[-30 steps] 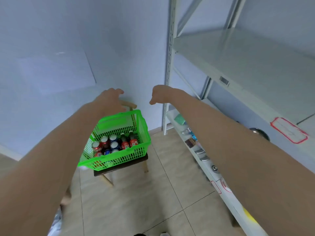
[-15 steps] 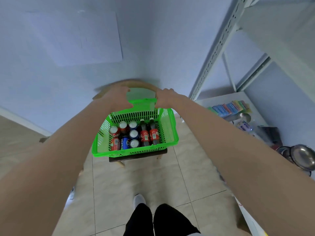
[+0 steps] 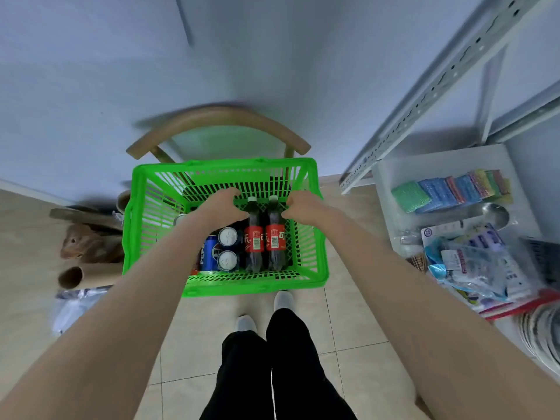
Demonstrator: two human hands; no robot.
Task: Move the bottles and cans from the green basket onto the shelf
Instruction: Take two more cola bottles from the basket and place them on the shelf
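Change: both hands have come down from the far rim of the green basket (image 3: 224,166) into its inside, and the view has tipped further downward.
Writing: the blue can (image 3: 209,253) lying on its side reads "PEPSI"; the two bottles carry red labels with white characters and barcodes, too small to read.
Left hand (image 3: 219,207): seen from the back, fingers curled under, just left of the left bottle (image 3: 254,241) at its cap; I cannot tell whether it grips anything.
Right hand (image 3: 300,206): fingers likewise curled, close beside the neck of the right bottle (image 3: 275,239); whether it holds or touches anything cannot be told.
Bottles: dark cola, upright, side by side against the basket's right wall.
Cans: two upright cans (image 3: 227,237) with silver tops, between the blue can and the bottles.
Basket: bright green slatted plastic, sitting on a wooden chair (image 3: 218,115).
Shelf (image 3: 424,95): pale metal, to the right, its low level holding coloured sponges (image 3: 448,190) and packets.
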